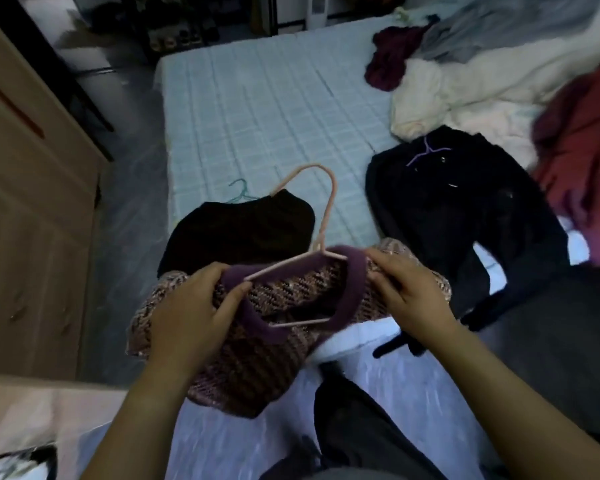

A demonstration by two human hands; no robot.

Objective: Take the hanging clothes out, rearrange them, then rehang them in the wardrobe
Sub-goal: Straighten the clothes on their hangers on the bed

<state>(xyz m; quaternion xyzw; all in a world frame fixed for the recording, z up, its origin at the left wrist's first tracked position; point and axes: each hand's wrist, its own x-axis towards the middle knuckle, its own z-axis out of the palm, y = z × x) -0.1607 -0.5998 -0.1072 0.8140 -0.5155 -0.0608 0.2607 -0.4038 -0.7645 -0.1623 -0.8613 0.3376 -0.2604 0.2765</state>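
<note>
A pink and brown knitted sweater (257,348) with a purple collar hangs between my hands over the bed's near edge. A pink hanger (321,216) sits partly inside its neck, hook pointing away from me. My left hand (194,306) grips the sweater's left shoulder at the collar. My right hand (406,289) pinches the right shoulder. Behind it lies a black garment (243,233) on a teal hanger (240,192). A black jacket (465,216) on a purple hanger (426,151) lies at the right.
The bed (257,109) has a light checked sheet. A heap of cream (465,88), maroon (392,57), grey and red (582,161) clothes fills its far right. A brown wardrobe (28,202) stands at the left, with tiled floor between it and the bed.
</note>
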